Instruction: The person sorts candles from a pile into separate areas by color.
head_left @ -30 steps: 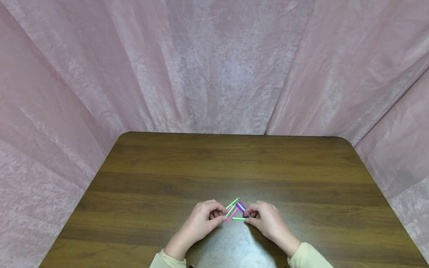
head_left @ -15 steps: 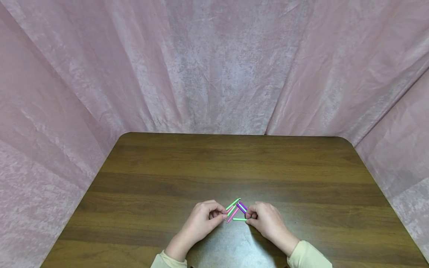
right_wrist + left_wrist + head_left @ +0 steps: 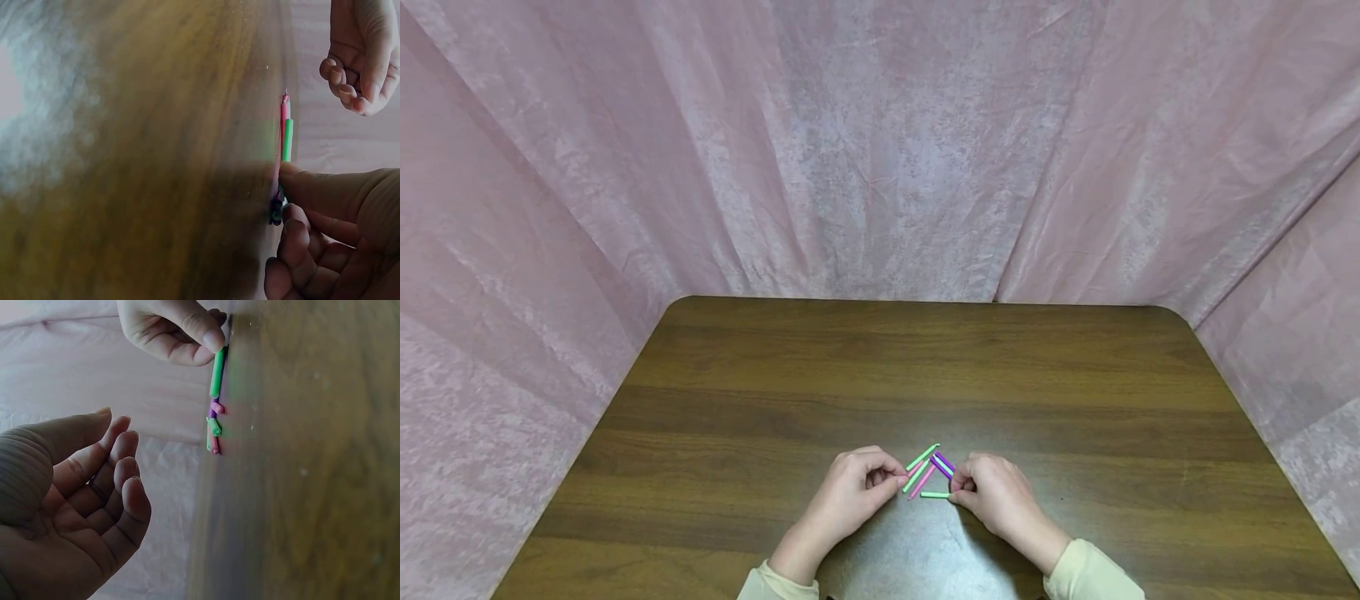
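My right hand [image 3: 996, 496] pinches one end of a thin green candle [image 3: 934, 495] between thumb and fingers. The candle's free end points left, low over the table. Beyond it lies a loose group of slim candles: pink ones [image 3: 922, 482], green ones [image 3: 922, 457] and purple ones [image 3: 945, 464], the purple ones partly hidden by the right fingers. In the right wrist view, a pink candle [image 3: 285, 107] shows a wick at its tip. My left hand [image 3: 87, 494] stays beside the group, fingers loosely curled and thumb apart, with nothing in its grasp.
The brown wooden table [image 3: 820, 358] spreads around both hands, its far corners rounded. Pink velvety curtains [image 3: 880, 150] hang behind it and along both sides. A bright glare [image 3: 917, 550] lies on the near table surface.
The green candle in my right hand has shifted slightly toward the near edge, away from the purple candles. My left hand has stayed almost still.
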`<control>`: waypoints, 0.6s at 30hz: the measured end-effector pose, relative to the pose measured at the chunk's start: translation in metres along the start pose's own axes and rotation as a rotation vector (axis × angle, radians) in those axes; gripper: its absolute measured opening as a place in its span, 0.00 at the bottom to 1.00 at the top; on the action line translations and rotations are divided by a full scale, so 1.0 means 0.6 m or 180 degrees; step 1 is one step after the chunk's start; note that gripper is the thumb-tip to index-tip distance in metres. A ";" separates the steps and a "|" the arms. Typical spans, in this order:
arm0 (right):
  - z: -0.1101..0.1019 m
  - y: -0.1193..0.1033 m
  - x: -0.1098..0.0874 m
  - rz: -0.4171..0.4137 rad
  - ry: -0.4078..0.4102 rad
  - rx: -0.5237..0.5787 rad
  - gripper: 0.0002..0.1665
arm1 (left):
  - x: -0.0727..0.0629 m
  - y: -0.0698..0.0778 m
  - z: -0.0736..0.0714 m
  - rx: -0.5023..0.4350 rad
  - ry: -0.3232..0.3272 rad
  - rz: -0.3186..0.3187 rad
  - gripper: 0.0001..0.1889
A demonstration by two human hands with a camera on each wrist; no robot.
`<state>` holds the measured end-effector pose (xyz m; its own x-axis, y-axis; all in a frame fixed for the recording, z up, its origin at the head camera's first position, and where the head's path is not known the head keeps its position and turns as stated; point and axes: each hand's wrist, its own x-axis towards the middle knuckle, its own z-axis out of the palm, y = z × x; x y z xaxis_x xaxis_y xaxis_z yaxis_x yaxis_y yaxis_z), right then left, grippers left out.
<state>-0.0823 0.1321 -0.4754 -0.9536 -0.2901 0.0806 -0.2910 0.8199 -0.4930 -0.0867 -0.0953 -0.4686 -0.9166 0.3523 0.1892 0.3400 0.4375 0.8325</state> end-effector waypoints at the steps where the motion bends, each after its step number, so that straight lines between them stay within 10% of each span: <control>1: 0.000 0.000 -0.001 -0.0020 0.0012 0.0001 0.16 | 0.000 0.000 0.000 0.0011 0.0005 0.0002 0.02; 18: -0.019 0.001 -0.002 0.0016 0.0225 0.0381 0.12 | 0.002 -0.004 -0.001 0.0084 0.0048 0.0045 0.03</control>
<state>-0.0819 0.1384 -0.4660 -0.9593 -0.2471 0.1365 -0.2789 0.7553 -0.5931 -0.0889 -0.0962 -0.4700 -0.9147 0.3460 0.2088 0.3581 0.4544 0.8157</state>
